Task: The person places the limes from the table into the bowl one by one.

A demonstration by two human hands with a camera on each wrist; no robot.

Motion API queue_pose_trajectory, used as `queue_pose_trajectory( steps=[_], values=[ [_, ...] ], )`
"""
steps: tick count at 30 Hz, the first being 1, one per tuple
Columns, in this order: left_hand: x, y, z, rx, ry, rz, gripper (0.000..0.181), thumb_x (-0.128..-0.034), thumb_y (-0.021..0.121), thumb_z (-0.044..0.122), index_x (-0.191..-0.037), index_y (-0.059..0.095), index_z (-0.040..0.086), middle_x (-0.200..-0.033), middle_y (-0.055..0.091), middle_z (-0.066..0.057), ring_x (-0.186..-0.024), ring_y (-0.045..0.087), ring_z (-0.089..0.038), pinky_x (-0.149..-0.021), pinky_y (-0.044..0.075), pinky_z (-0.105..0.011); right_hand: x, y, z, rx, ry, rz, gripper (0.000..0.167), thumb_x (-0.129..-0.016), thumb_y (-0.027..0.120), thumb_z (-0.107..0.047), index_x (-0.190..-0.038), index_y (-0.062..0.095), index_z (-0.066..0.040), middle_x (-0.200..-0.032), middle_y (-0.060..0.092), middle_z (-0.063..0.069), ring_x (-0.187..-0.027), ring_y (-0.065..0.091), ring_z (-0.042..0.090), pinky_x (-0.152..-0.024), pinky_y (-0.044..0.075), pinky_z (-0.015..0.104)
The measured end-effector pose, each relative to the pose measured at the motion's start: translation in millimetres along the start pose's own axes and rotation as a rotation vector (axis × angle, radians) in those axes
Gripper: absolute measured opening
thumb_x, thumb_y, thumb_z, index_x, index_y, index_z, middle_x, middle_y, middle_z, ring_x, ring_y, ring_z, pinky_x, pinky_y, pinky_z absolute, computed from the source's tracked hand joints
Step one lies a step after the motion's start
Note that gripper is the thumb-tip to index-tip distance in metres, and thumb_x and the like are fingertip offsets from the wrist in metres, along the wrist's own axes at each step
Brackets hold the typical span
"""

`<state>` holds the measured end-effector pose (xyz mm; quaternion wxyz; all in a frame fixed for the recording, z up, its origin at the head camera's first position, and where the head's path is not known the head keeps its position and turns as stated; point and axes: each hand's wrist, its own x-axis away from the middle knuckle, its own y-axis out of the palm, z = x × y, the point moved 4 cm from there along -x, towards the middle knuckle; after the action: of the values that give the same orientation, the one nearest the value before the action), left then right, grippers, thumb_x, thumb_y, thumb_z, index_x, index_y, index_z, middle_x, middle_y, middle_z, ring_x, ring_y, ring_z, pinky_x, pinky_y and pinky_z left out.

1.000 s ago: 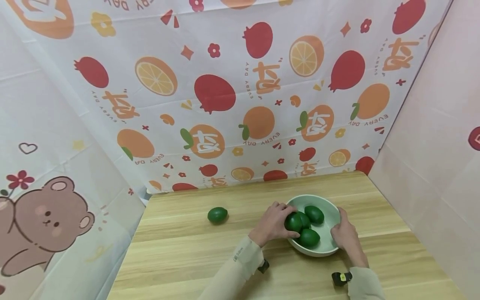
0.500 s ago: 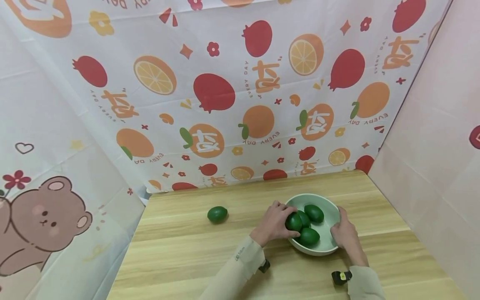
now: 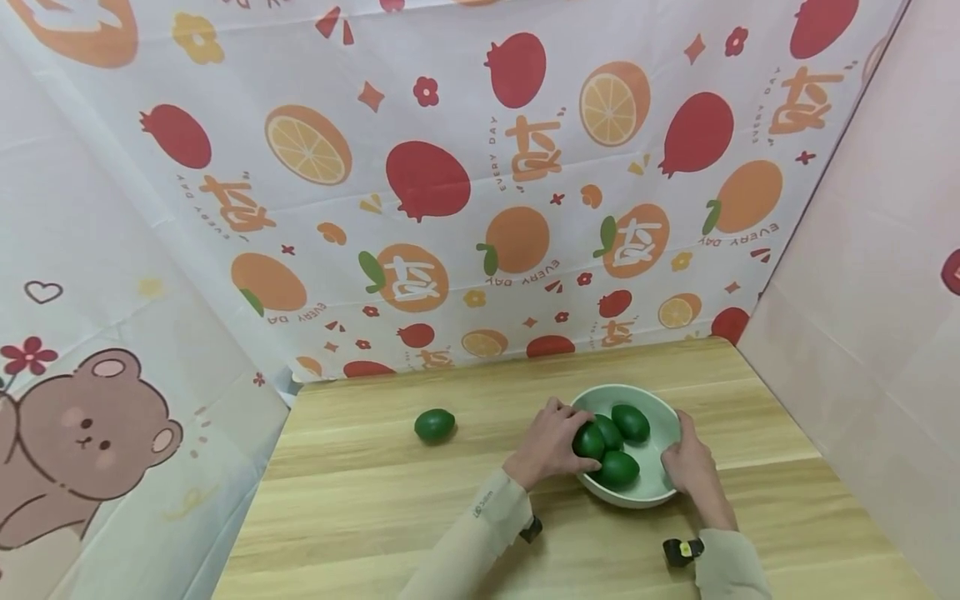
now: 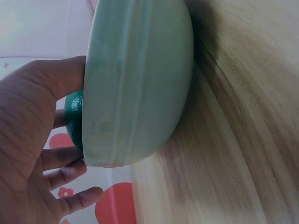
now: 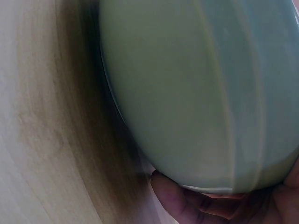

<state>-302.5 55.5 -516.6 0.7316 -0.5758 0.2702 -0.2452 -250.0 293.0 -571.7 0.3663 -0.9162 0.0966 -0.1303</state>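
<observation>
A pale green bowl point(image 3: 651, 492) stands on the right part of the table, holding several dark green limes point(image 3: 631, 423). At its left side my left hand point(image 3: 549, 443) reaches over the rim, thumb and fingers curled round one lime point(image 3: 588, 442). In the left wrist view that lime point(image 4: 74, 116) shows partly behind the bowl wall point(image 4: 135, 84). My right hand point(image 3: 688, 462) grips the bowl's right rim, thumb inside. The right wrist view shows fingers point(image 5: 173, 196) curled against the bowl's outer wall point(image 5: 187, 102).
Another lime point(image 3: 435, 426) lies by itself on the wooden table point(image 3: 360, 517), left of the bowl. A fruit-print cloth point(image 3: 442, 179) hangs behind the table's back edge. Pale cloth walls point(image 3: 870, 333) flank both sides, the left one with a bear print point(image 3: 97, 442).
The head view has tilted slightly, so the scene sits a little higher in the frame. Both hands keep nearly the same places at the lime and the bowl rim.
</observation>
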Motion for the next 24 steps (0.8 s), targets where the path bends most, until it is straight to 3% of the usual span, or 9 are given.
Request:
queue_pose_trajectory(
  steps=[13, 24],
  values=[
    [-0.3, 0.7, 4.1, -0.048, 0.013, 0.048, 0.068, -0.0791, 0.078, 0.063, -0.134, 0.062, 0.025, -0.127, 0.07, -0.003, -0.112, 0.049, -0.019, -0.094, 0.048, -0.033, 0.6, -0.6, 1.5, -0.008, 0.009, -0.003, 0.075, -0.09, 0.035, -0.004, -0.161, 0.009, -0.008, -0.142, 0.042, 0.045, -0.086, 0.063, 0.035, -0.061, 0.048, 0.031],
    [-0.6, 7.4, 2.2, -0.009, -0.036, -0.005, 0.071, -0.0795, 0.077, 0.062, -0.138, 0.059, 0.026, -0.134, 0.067, -0.003, -0.111, 0.048, -0.02, -0.094, 0.046, -0.034, 0.6, 1.4, 2.2, -0.014, 0.001, -0.001, 0.076, -0.089, 0.036, -0.004, -0.161, 0.01, -0.007, -0.142, 0.042, 0.045, -0.086, 0.064, 0.036, -0.062, 0.049, 0.032]
  ],
)
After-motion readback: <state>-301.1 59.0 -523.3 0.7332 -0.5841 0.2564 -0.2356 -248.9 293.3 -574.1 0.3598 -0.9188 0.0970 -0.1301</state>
